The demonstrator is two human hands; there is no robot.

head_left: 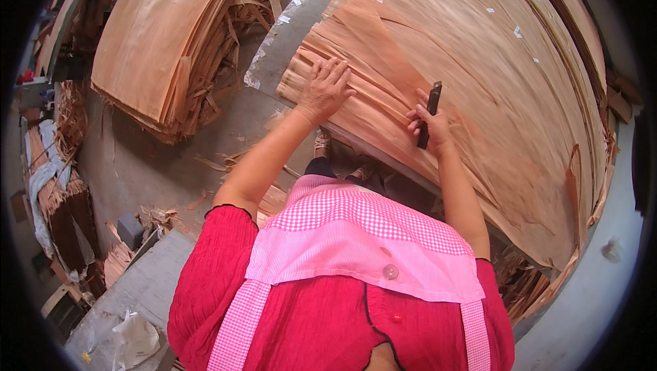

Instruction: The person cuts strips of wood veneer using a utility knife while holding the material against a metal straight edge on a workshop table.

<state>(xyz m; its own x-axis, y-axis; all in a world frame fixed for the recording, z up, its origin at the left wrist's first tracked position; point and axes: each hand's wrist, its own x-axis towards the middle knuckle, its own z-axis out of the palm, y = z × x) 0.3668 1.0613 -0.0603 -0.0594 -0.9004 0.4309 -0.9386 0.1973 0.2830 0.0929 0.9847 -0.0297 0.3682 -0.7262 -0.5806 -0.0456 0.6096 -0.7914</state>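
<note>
My left hand (324,94) rests with slightly bent, parted fingers on rippled strips of reddish veneer (313,63) at the left end of a wide sheet of thin wood veneer (479,83). My right hand (430,121) grips a long black utility knife (430,115), held upright over the sheet to the right of my left hand. A narrower, torn piece of veneer runs diagonally between the hands. Small white patches are stuck along the upper part of the sheet, and its bench has a scuffed grey metal margin (274,49) on the left.
A thick veneer stack (150,42) with ragged offcuts stands at upper left. Bundled veneer with pale cloth (48,165) is at far left. A grey board (137,282) with plastic wrapping lies lower left; my shoes show below the bench edge. A pale blue surface (609,200) borders the right.
</note>
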